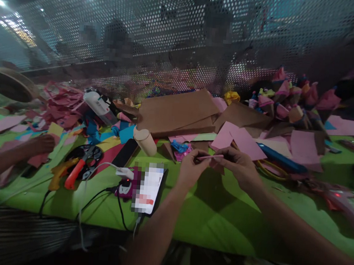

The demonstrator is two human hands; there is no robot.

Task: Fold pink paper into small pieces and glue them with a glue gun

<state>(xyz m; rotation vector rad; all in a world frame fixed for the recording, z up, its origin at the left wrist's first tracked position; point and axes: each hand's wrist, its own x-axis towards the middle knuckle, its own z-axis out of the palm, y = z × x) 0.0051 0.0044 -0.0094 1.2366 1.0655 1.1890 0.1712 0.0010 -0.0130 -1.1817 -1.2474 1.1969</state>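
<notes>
Counted: 2 hands of the wearer, left hand & right hand, pinching 1 thin pink strip btwn them; 1 more arm of a co-worker at left. On the green table: 1 phone, 1 orange-handled scissors, 1 paper roll, 1 glue gun, 1 blue pen-like tool. Brown card sheets approx 3, pink paper scraps too many to count
</notes>
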